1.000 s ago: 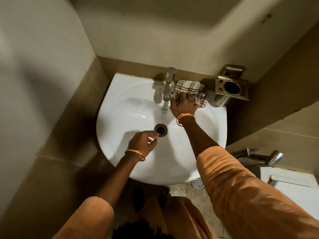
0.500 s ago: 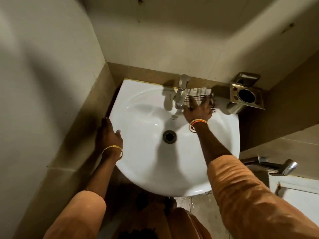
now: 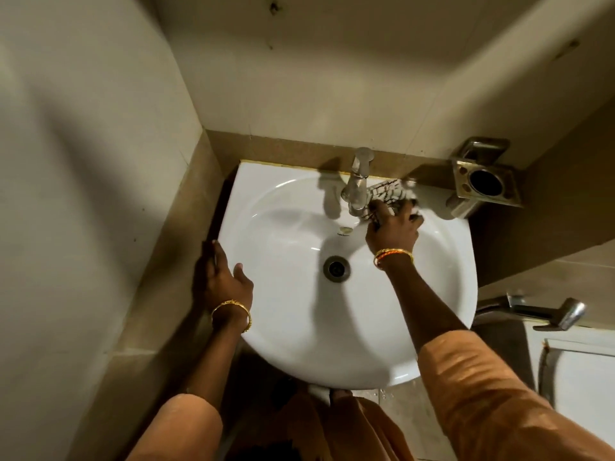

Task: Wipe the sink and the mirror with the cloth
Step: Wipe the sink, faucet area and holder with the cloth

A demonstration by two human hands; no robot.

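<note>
Both hands are being used: the cloth point(image 3: 387, 194) is being gripped by the right hand point(image 3: 392, 227) against the sink point(image 3: 286, 327) ledge beside the tap point(image 3: 357, 184), the left hand point(image 3: 223, 277) being laid slack-fingered on the rim (likely bracing; mirror unseen).

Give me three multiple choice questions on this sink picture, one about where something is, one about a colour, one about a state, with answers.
1. Where is the cloth?
A. over the drain
B. on the sink's back rim, right of the tap
C. on the floor

2. What colour is the sink?
A. white
B. green
C. black

3. What is the left hand doing?
A. turning the tap
B. holding the cloth
C. resting on the sink's left rim

Answers:
1 B: the striped cloth lies beside the tap under the right hand.
2 A: the basin is plain white.
3 C: its fingers lie on the sink's left edge, holding nothing.
</note>
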